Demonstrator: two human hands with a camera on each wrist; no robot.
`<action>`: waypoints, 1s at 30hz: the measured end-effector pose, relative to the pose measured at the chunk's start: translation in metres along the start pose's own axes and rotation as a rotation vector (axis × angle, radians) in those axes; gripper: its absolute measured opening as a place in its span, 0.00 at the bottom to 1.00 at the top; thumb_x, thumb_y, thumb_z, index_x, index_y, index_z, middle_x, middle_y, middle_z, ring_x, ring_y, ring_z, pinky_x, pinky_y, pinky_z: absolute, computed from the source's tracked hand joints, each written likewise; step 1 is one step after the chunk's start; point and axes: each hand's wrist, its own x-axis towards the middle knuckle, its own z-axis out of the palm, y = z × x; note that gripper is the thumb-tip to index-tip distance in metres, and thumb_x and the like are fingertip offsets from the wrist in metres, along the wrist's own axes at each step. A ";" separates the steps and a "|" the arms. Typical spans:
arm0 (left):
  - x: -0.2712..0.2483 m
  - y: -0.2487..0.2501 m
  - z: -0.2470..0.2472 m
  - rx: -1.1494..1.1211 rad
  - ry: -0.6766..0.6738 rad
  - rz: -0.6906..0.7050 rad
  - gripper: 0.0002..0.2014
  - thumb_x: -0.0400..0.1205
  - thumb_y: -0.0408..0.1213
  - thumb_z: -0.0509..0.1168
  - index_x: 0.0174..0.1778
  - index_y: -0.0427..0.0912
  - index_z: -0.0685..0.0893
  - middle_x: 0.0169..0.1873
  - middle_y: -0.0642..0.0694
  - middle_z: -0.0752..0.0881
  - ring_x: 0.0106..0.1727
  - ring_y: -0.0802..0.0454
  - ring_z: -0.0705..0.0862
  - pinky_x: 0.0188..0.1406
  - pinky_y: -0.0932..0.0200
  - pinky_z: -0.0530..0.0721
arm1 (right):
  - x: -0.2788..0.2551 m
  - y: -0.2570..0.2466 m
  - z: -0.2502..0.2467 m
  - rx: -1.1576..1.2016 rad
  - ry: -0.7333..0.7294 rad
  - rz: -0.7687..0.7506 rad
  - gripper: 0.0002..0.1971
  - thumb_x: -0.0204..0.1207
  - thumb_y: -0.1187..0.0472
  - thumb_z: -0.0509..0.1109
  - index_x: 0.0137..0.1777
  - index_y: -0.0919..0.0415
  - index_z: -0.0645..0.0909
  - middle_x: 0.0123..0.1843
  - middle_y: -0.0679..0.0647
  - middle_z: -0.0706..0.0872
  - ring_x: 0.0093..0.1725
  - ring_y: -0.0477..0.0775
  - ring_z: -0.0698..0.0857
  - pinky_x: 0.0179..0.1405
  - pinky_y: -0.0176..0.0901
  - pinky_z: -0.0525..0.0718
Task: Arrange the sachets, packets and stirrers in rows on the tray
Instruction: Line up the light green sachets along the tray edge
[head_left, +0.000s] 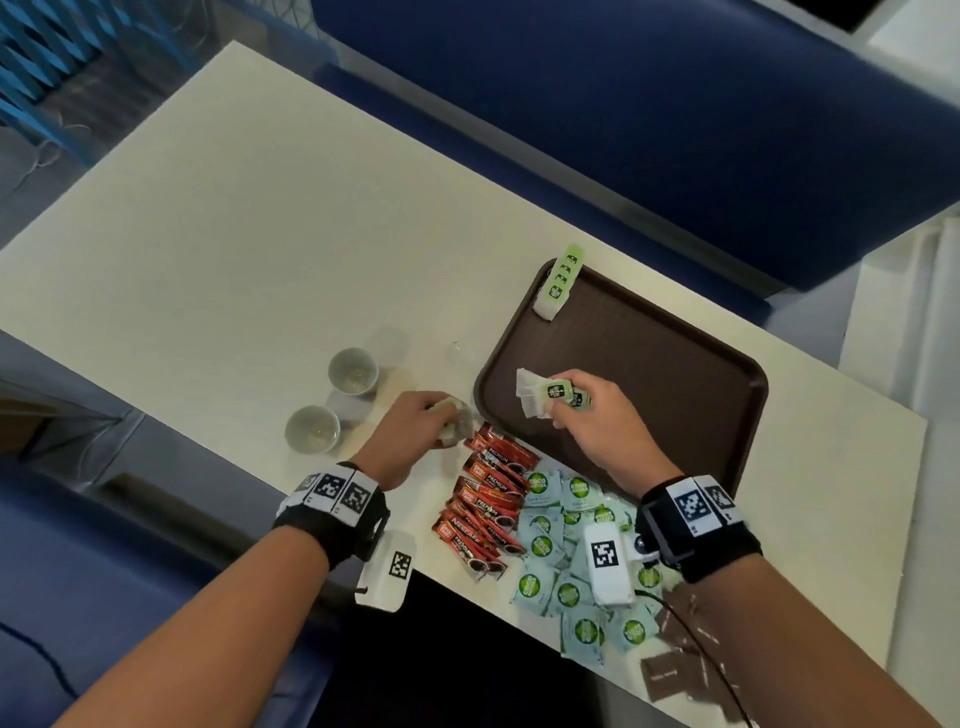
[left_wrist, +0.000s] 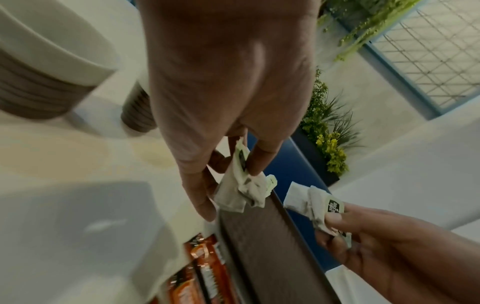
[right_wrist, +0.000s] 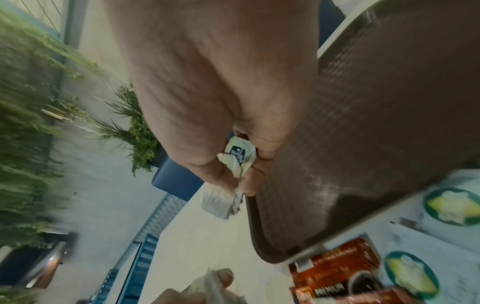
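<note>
A brown tray lies on the white table, with a short row of green-tagged tea bags at its far left corner. My right hand pinches a small bunch of tea bags just above the tray's left part; their green tag shows between thumb and fingers. My left hand grips more crumpled tea bags over the table, right beside the tray's left rim. Red coffee sachets, pale green round-logo packets and brown packets lie loose near me.
Two paper cups stand on the table left of my left hand. A blue bench runs along the table's far side. Bare tabletop stretches to the far left. The near table edge is beside the loose packets.
</note>
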 end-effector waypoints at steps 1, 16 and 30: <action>0.002 0.007 0.006 -0.097 -0.021 -0.019 0.13 0.89 0.28 0.62 0.48 0.32 0.93 0.42 0.38 0.93 0.48 0.40 0.90 0.60 0.41 0.93 | -0.003 -0.007 -0.005 0.013 -0.026 -0.011 0.07 0.84 0.61 0.73 0.57 0.48 0.87 0.48 0.48 0.92 0.44 0.43 0.90 0.44 0.38 0.81; 0.000 0.058 0.049 -0.690 -0.396 -0.337 0.20 0.92 0.54 0.62 0.54 0.40 0.87 0.47 0.37 0.92 0.45 0.39 0.93 0.52 0.35 0.93 | -0.011 -0.071 -0.015 -0.417 -0.381 -0.202 0.16 0.82 0.61 0.72 0.67 0.45 0.84 0.62 0.45 0.88 0.58 0.47 0.87 0.60 0.50 0.86; 0.010 0.064 0.053 -0.850 -0.317 -0.261 0.34 0.91 0.62 0.60 0.83 0.38 0.81 0.71 0.33 0.88 0.65 0.40 0.91 0.59 0.44 0.94 | -0.011 -0.050 0.004 -0.168 0.236 -0.364 0.32 0.83 0.65 0.75 0.84 0.43 0.72 0.78 0.38 0.68 0.75 0.45 0.68 0.69 0.39 0.83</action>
